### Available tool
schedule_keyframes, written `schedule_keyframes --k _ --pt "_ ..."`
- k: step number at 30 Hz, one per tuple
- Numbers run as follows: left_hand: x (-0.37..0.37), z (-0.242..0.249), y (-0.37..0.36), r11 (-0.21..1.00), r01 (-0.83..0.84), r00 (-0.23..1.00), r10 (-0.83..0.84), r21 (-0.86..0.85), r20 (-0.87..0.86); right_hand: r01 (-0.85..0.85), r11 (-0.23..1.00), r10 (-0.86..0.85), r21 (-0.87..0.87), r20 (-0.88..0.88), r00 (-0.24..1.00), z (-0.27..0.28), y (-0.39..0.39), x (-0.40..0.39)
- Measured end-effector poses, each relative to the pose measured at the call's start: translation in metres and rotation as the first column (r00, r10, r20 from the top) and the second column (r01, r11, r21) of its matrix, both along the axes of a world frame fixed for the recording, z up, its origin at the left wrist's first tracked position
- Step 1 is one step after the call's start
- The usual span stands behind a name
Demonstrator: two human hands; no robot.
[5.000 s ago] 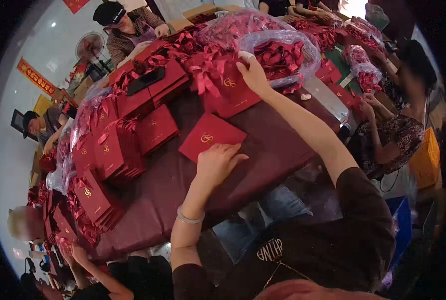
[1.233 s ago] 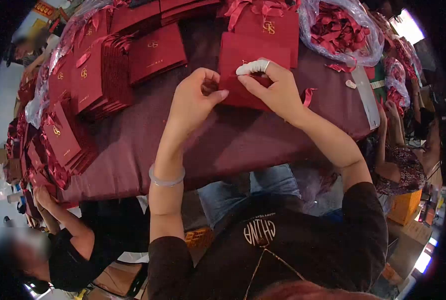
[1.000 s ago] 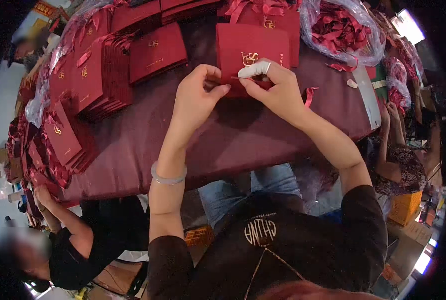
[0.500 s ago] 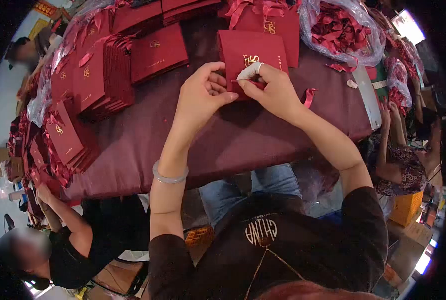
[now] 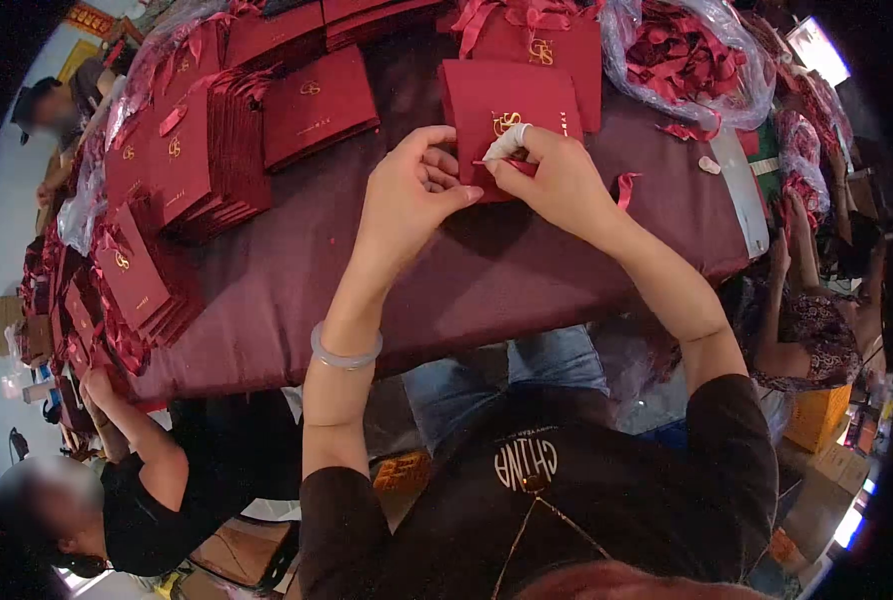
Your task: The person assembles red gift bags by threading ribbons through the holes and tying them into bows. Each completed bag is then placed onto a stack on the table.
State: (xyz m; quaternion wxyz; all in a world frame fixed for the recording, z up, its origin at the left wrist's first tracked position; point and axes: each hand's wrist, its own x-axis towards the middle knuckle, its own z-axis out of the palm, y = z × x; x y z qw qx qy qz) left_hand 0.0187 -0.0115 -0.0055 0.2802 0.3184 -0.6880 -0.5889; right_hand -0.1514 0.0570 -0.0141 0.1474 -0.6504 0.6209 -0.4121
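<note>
The right hand (image 5: 552, 170) pinched something thin, unclear, over the red bag (image 5: 517, 100); the left hand (image 5: 419, 185), half-curled at its seven o'clock, had fingertips partly hidden, grip unclear.

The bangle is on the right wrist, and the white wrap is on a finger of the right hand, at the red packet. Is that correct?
Not quite: the head view shows the bangle on the left wrist. The white wrap is indeed on a finger of the right hand, at the red packet.

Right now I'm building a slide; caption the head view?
Right hand pinches a thin red strip at a flat, gold-printed red paper bag, left hand open at its edge.
</note>
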Motion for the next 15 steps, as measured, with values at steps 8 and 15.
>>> schedule_keyframes --k 8,15 --pt "-0.004 0.003 0.011 0.975 -0.071 0.981 0.107 -0.212 0.163 -0.112 0.970 0.014 -0.214 -0.410 0.912 0.003 0.005 0.005" --pt "-0.005 0.005 0.015 0.968 -0.076 0.982 0.114 -0.238 0.150 -0.132 0.983 0.129 0.129 0.031 0.991 0.006 0.000 -0.011"
